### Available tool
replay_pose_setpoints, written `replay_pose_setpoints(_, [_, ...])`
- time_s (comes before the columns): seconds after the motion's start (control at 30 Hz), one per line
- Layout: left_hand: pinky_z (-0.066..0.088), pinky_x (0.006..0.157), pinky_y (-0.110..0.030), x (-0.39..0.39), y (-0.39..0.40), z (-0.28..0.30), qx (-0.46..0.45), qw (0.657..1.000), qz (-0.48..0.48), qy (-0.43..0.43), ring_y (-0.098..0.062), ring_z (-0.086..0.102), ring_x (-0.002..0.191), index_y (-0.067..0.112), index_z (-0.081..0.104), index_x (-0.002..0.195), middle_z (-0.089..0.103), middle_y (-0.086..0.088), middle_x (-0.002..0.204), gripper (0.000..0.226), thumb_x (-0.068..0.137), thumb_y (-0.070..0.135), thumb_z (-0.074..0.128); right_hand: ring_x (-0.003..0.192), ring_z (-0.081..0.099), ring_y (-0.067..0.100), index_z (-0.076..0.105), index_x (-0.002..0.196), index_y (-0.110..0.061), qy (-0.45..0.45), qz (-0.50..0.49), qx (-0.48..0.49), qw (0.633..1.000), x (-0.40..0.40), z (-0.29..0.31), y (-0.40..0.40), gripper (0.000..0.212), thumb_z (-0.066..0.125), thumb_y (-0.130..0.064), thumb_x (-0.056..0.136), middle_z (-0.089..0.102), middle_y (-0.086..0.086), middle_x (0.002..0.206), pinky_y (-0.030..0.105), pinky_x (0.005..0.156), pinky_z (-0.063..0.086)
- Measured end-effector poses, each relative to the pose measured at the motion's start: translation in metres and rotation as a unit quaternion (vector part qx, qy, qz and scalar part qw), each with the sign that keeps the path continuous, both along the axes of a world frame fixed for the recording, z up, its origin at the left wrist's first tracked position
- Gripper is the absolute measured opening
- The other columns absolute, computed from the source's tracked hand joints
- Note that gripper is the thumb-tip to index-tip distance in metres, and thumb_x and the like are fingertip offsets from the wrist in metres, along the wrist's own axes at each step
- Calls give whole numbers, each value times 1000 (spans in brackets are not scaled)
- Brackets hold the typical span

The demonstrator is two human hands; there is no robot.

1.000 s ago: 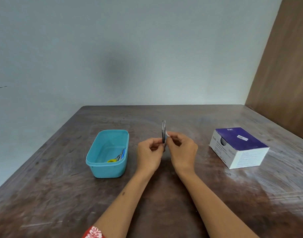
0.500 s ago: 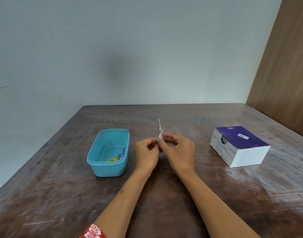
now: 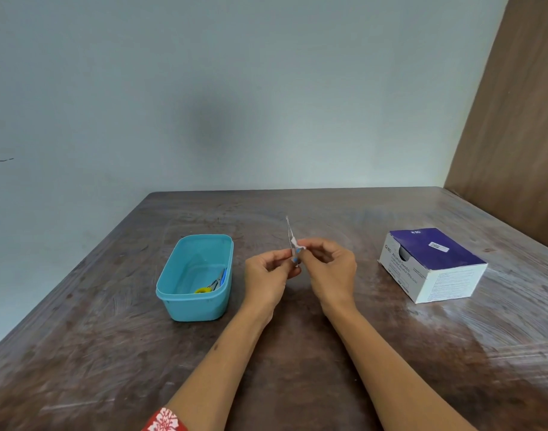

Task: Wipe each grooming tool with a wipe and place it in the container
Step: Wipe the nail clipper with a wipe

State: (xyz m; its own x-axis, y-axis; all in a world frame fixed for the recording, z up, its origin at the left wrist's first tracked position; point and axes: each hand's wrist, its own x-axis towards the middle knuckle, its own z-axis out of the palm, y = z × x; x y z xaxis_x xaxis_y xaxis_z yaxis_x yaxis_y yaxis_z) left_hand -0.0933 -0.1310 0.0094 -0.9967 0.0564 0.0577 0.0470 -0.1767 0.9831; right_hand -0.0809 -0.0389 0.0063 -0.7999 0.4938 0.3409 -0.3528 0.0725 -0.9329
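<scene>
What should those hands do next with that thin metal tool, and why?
Probably slide the wipe up toward the tip: the right hand pinches it low on the tool, which the left hand holds, upper length bare.

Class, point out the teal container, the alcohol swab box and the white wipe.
teal container (image 3: 190, 309): head view, front wall.
alcohol swab box (image 3: 437, 248): head view, purple top face.
white wipe (image 3: 295, 243): head view, the fold pinched by the right hand (image 3: 330, 270).

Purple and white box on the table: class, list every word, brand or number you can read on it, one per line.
"BD": top and front face of the box.
"Alcohol Swabs": front face.
Smaller print on the front and side faces, and the white sticker on top: too small to read.
</scene>
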Motion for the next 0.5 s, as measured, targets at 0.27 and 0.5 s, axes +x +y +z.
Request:
replay_pose_setpoints(0.27, [56,67,-16,-1,-2,2,1,1000,13,-13,-15,68,82,3,69,100,71,-8,91,19,82,0,64,72,70,9,76,80,-13,-15,20,-9,1000,1,1,-1,10,69,-7,79,74,0,73,17,64,52])
replay_pose_setpoints(0.5, [57,65,-18,-1,-3,1,-14,1000,14,-2,-17,69,80,3,68,99,71,-8,83,22,79,-6,65,69,68,4,66,82,-14,-35,16,-12,999,1,2,1,15,75,-6,74,72,-8,71,14,62,50])
